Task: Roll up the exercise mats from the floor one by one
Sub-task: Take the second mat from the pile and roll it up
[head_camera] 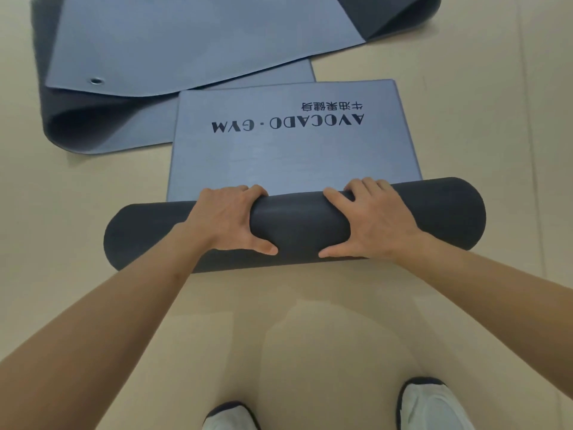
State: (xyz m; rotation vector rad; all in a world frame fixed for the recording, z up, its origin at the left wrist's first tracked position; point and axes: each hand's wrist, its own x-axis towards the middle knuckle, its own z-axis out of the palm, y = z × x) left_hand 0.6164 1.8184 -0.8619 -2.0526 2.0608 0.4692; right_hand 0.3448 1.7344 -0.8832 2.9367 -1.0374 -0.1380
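The left hand [231, 218] and right hand [372, 218] clasp the thick, dark cylindrical roll of the matte foam mat [297, 226]; its smooth blue-grey printed tail lies flat on the beige floor [93, 218].

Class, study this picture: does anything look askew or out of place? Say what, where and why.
The second grey-blue foam mat behind lies folded over itself at an angle, not flat, and the printed mat overlaps its edge. The dark roll sits slightly slanted.
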